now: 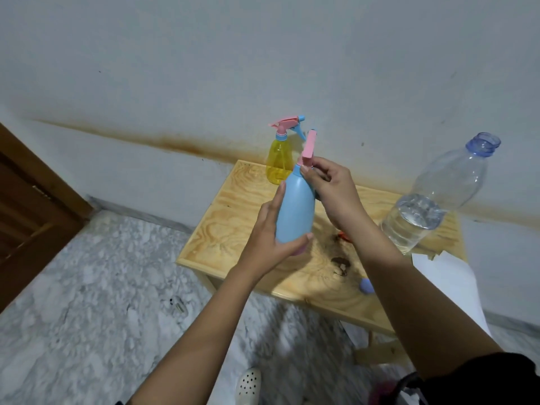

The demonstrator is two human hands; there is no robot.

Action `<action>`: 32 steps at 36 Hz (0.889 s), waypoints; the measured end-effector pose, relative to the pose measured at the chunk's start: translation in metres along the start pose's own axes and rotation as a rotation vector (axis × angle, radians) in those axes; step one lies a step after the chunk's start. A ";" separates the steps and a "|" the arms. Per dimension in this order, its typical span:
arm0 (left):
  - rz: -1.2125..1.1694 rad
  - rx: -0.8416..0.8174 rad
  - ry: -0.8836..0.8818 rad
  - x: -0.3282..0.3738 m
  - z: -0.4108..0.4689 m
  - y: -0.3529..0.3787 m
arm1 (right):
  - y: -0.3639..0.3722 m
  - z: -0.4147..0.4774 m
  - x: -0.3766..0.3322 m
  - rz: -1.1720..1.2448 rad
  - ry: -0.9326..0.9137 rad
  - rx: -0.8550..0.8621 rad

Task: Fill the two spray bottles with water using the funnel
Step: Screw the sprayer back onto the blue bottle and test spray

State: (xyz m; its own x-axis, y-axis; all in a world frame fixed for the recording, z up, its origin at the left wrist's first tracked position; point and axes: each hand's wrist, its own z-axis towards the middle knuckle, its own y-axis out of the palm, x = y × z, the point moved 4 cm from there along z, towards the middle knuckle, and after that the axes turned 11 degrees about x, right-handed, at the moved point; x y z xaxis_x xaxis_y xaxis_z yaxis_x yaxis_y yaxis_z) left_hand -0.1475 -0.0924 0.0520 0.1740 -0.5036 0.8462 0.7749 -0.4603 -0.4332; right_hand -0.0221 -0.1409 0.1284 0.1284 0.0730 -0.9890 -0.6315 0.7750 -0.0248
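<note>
Head: blue bottle (295,211), base apparently within left grip (267,244).

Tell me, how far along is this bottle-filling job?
Early or midway, hard to say. The water bottle stands uncapped, part full. The left hand holds the blue spray bottle; the right hand grips its pink head. The yellow spray bottle still wears its head; no pouring shows.

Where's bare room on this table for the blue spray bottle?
Bare wood runs along the table's left side, from the yellow spray bottle to the near edge. The right is crowded: water bottle, brown debris, blue cap.
</note>
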 end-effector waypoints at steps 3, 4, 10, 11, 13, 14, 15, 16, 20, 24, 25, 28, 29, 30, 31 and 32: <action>-0.021 0.019 -0.005 0.005 -0.002 0.002 | 0.001 -0.001 0.001 0.003 -0.020 0.063; -0.018 0.030 -0.007 0.007 -0.002 0.003 | 0.001 -0.002 0.003 -0.021 -0.037 0.122; 0.009 0.073 -0.003 0.009 -0.009 0.006 | 0.003 -0.003 0.013 -0.202 -0.086 0.325; 0.019 0.063 -0.001 0.009 -0.011 0.007 | 0.005 -0.002 0.013 -0.217 -0.080 0.295; 0.042 0.040 -0.005 0.010 -0.015 0.009 | 0.009 0.001 0.011 -0.216 -0.087 0.247; 0.054 0.037 -0.008 0.010 -0.016 0.010 | 0.011 0.003 0.010 -0.214 -0.099 0.235; 0.062 0.041 -0.009 0.011 -0.017 0.010 | 0.012 0.004 0.010 -0.218 -0.108 0.231; 0.066 0.047 -0.012 0.012 -0.018 0.010 | 0.013 0.006 0.010 -0.223 -0.114 0.233; 0.086 0.058 -0.023 0.014 -0.021 0.008 | 0.014 0.010 0.016 -0.240 -0.108 0.263; 0.105 0.063 -0.031 0.015 -0.022 0.006 | 0.015 0.014 0.024 -0.268 -0.058 0.260; 0.110 0.065 -0.034 0.016 -0.022 0.005 | 0.015 0.015 0.025 -0.272 -0.049 0.256; 0.100 0.034 -0.062 0.013 -0.023 0.005 | 0.016 0.014 0.027 -0.288 -0.034 0.253; 0.077 0.015 -0.079 0.013 -0.023 0.005 | 0.016 0.014 0.026 -0.295 -0.034 0.254; 0.049 -0.007 -0.095 0.011 -0.023 0.004 | 0.016 0.014 0.027 -0.295 -0.033 0.254; 0.027 -0.035 -0.108 0.010 -0.023 0.002 | 0.016 0.014 0.027 -0.289 -0.032 0.255; 0.013 -0.072 -0.115 0.009 -0.022 0.000 | 0.016 0.014 0.027 -0.282 -0.032 0.257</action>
State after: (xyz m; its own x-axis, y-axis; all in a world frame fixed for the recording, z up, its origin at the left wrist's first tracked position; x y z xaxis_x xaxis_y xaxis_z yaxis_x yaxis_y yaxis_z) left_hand -0.1591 -0.1135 0.0528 0.2558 -0.4244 0.8686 0.7273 -0.5075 -0.4621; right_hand -0.0178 -0.1180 0.1032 0.2964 -0.1490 -0.9434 -0.3565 0.8991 -0.2540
